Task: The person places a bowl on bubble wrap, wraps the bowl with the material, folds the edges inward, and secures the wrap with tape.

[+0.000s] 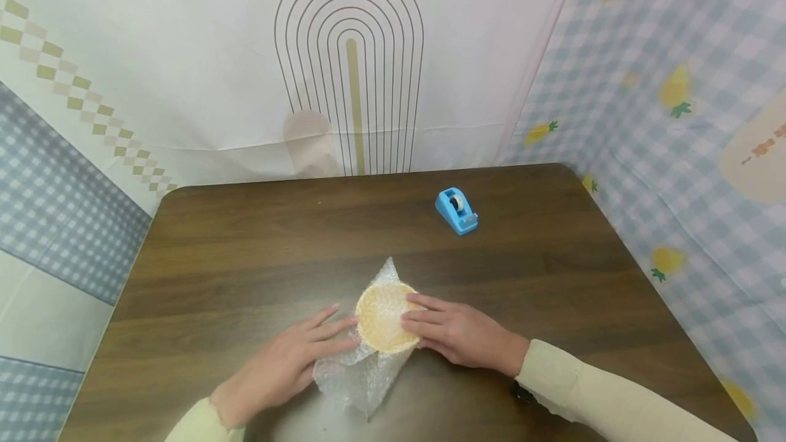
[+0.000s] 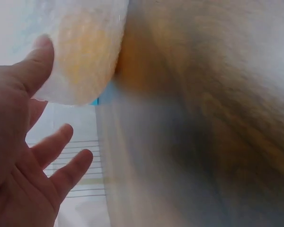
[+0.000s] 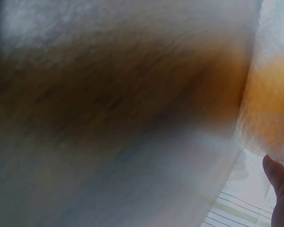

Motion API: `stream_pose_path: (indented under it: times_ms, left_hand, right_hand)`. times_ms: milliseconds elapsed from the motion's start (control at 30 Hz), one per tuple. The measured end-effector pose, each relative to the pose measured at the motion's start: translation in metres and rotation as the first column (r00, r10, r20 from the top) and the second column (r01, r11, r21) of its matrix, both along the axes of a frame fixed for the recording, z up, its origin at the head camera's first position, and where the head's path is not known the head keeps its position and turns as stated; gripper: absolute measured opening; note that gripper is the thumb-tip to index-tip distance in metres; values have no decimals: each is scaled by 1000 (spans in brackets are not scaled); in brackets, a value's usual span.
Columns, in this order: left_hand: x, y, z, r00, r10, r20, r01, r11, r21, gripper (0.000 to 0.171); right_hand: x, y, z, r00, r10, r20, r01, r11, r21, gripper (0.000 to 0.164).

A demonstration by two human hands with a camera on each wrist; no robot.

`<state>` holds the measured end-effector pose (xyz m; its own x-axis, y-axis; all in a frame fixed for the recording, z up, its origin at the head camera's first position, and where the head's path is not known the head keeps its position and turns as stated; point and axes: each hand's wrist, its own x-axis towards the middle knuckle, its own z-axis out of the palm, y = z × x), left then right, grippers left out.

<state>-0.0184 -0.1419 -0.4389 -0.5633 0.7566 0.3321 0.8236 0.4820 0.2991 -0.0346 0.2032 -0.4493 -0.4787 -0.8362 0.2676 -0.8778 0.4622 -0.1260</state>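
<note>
A round yellow thing (image 1: 376,319) lies in clear bubble wrap on the table, in front of the person. Its kind is hard to tell through the wrap. Loose bubble wrap (image 1: 356,384) spreads toward the near side, and a pointed end sticks out at the far side. From the right, the right hand (image 1: 463,333) holds the wrapped thing, fingertips over its top. The left hand (image 1: 295,360) is at its left side with fingers extended and spread, their tips by the wrap. In the left wrist view the thumb (image 2: 40,59) touches the wrap. Much of the right hand is outside the right wrist view.
A blue tape dispenser (image 1: 457,211) with a roll of tape stands farther back, right of the wrapped thing. The brown wooden table (image 1: 245,237) meets a patterned cloth (image 1: 215,87) at its back edge. Checked cloth (image 1: 663,176) hangs along the right side.
</note>
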Motion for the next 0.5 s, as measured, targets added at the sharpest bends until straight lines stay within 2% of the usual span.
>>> stream_pose_path:
  times_ms: [33, 167, 300, 400, 500]
  left_hand:
    - [-1, 1, 1, 1000, -11, 8, 11, 1000, 28, 67]
    - [-6, 6, 2, 997, -45, 66, 37, 992, 120, 44]
    - [-11, 10, 1, 986, -46, 158, 14, 980, 198, 30]
    - [-14, 14, 1, 970, -22, 242, -37, 971, 237, 27]
    - [-16, 18, 2, 941, 32, 336, -118, 964, 238, 24]
  right_hand:
    - [0, 0, 0, 1000, 1, -4, -1, 1000, -1, 37]
    - [0, 0, 0, 1000, 6, -8, -6, 1000, 0, 38]
    - [0, 0, 0, 1000, 13, -12, -13, 1000, 1, 38]
    - [0, 0, 0, 1000, 16, -13, -16, 1000, 6, 37]
    - [0, 0, 1, 1000, 19, -10, -19, 1000, 9, 36]
